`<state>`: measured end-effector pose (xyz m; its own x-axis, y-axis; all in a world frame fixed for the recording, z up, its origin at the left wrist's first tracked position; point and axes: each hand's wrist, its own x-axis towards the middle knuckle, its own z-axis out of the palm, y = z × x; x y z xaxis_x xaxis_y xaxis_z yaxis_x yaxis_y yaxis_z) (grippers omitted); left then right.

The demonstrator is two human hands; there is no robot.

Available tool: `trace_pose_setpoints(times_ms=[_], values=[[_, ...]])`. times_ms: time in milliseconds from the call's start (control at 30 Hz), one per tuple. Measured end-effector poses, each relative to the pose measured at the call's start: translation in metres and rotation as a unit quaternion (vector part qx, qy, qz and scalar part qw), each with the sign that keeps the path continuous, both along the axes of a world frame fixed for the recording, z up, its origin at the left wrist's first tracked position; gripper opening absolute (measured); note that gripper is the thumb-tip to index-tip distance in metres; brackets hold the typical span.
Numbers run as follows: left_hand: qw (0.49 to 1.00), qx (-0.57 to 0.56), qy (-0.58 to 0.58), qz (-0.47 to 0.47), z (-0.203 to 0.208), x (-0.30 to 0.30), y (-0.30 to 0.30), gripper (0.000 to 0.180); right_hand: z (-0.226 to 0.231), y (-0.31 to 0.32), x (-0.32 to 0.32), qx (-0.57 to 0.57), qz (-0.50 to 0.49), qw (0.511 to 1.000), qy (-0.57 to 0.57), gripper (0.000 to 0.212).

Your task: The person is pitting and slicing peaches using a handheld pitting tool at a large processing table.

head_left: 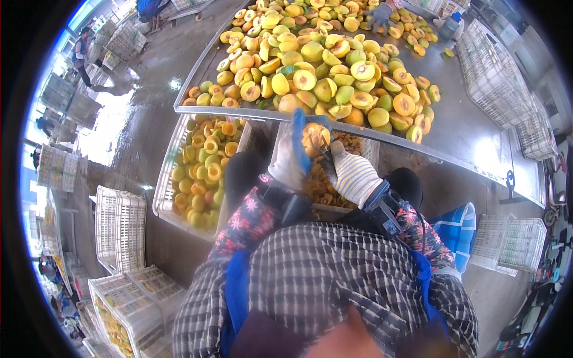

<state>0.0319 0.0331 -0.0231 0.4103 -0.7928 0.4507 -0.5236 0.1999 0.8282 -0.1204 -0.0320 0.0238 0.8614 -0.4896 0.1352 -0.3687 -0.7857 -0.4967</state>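
My left hand (pixel 289 160), in a white glove with blue on the fingers, is closed around a yellow peach half (pixel 314 137) just below the table's near edge. My right hand (pixel 353 176), in a striped knit glove, grips a small dark metal tool (pixel 326 154) whose tip meets the fruit; its exact kind is hidden. Both hands are over a white crate holding brownish-orange scraps (pixel 325 190). To their left stands a white crate (pixel 162 186) full of pitted peach halves (pixel 206 156). A big heap of halved peaches (pixel 322 65) covers much of the metal table (pixel 471 140).
Across the table, another person's gloved hand (pixel 379 17) touches the heap. White crates (pixel 498 74) line the table's right side. More crates (pixel 121 230) stand on the floor at left and right. A blue checked bag (pixel 456 232) sits by my right arm.
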Motion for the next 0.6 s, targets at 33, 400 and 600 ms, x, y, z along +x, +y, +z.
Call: trace_pose_setpoints(times_ms=[33,400,600], values=[[1.000,0.002,0.000,0.002,0.000,0.000,0.002,0.048,0.005,0.003,0.001,0.035,-0.018,0.998,0.041,0.029],[0.965,-0.129,0.226,-0.013,-0.017,-0.017,-0.015,0.038,-0.022,0.002,-0.009,0.264,0.048,0.946,-0.181,0.023],[0.760,0.014,0.621,-0.191,0.010,-0.005,-0.014,0.046,-0.008,-0.006,-0.015,0.161,0.049,0.982,0.089,0.029]])
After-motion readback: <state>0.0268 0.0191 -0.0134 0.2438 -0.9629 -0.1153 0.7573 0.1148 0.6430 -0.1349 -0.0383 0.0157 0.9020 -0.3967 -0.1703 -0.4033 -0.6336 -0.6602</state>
